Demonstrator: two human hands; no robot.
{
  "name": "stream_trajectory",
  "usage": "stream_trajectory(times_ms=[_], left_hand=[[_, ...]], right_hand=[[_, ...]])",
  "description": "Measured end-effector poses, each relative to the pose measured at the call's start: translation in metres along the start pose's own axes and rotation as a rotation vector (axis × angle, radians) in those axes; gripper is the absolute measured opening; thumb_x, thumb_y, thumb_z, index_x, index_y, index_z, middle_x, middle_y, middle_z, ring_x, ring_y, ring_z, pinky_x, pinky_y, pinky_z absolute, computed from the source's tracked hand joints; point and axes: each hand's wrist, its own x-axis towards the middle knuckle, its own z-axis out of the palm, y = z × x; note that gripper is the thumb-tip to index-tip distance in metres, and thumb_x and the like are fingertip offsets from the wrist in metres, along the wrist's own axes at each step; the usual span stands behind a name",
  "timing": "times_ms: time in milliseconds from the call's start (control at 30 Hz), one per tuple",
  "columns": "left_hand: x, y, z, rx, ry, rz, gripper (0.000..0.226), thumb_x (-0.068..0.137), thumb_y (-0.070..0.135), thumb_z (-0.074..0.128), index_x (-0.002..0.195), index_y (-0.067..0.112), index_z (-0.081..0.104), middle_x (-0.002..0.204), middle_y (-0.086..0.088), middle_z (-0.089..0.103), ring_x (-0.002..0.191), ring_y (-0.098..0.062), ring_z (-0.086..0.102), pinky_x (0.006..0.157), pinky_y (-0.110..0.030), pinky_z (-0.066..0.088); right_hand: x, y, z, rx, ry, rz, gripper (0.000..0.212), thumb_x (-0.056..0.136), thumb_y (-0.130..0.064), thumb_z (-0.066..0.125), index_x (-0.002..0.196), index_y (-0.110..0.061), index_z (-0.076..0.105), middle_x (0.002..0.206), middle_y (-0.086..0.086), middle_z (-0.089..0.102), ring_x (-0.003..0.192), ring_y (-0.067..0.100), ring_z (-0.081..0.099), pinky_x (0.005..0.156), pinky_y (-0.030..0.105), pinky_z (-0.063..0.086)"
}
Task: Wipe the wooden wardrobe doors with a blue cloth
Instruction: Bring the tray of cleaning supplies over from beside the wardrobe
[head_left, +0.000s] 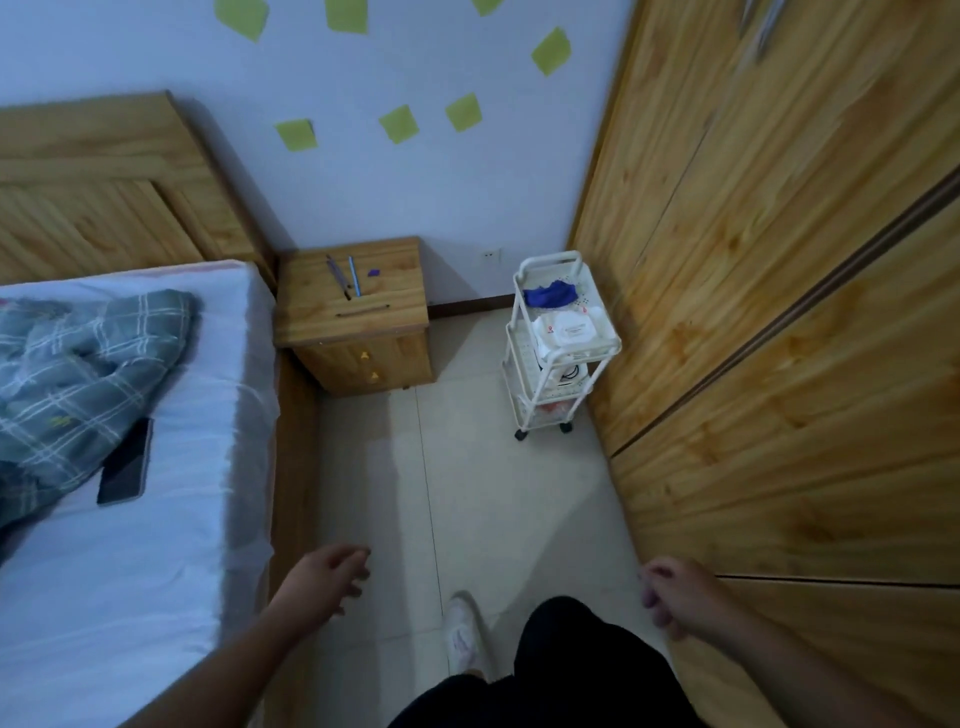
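Right grip (675, 597), loosely curled and empty like the left grip (332, 577), is nearer the blue cloth (550, 295), which lies well ahead on the white cart (605, 358), top tier, beside the wardrobe doors (779, 260).

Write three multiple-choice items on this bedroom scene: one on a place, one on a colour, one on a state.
1. Where does the blue cloth lie?
A. on the bed
B. on the top shelf of the white cart
C. on the nightstand

2. What colour are the paper notes on the wall?
A. green
B. pink
C. orange

3. What do the left hand and right hand hold?
A. the cloth
B. a phone
C. nothing

Answers:
1 B: the cloth is draped on the cart's top shelf, beside the wardrobe.
2 A: every note shows yellow-green.
3 C: both hands hang loosely curled and empty.
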Motion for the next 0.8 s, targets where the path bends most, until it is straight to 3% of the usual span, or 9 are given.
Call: stream_trajectory(times_ms=[300, 600, 800], left_hand=[[0.126, 0.153, -0.058, 0.016, 0.014, 0.165, 0.011, 0.102, 0.039, 0.06, 0.103, 0.044, 0.07, 0.092, 0.017, 0.078, 0.081, -0.011, 0.076, 0.058, -0.026, 0.055], [0.171, 0.186, -0.057, 0.052, -0.02, -0.048, 0.014, 0.103, 0.036, 0.06, 0.102, 0.033, 0.074, 0.088, 0.005, 0.08, 0.068, -0.013, 0.074, 0.049, -0.026, 0.052], [0.216, 0.221, -0.078, 0.062, -0.054, -0.117, 0.018, 0.101, 0.033, 0.064, 0.102, 0.019, 0.075, 0.083, -0.003, 0.079, 0.061, -0.016, 0.068, 0.049, -0.026, 0.047]], right_hand=[[0.055, -0.053, -0.022, 0.098, -0.102, 0.152, 0.02, 0.1, -0.021, 0.055, 0.097, -0.006, 0.069, 0.079, 0.013, 0.066, 0.051, 0.021, 0.053, 0.048, 0.024, 0.036], [0.135, -0.22, -0.085, 0.149, -0.061, 0.007, 0.019, 0.1, -0.015, 0.048, 0.097, -0.005, 0.064, 0.081, 0.014, 0.064, 0.051, 0.021, 0.051, 0.046, 0.025, 0.036], [0.184, -0.331, -0.128, 0.277, 0.086, -0.107, 0.018, 0.1, -0.019, 0.055, 0.091, -0.007, 0.066, 0.073, 0.011, 0.066, 0.05, 0.02, 0.054, 0.042, 0.023, 0.037]])
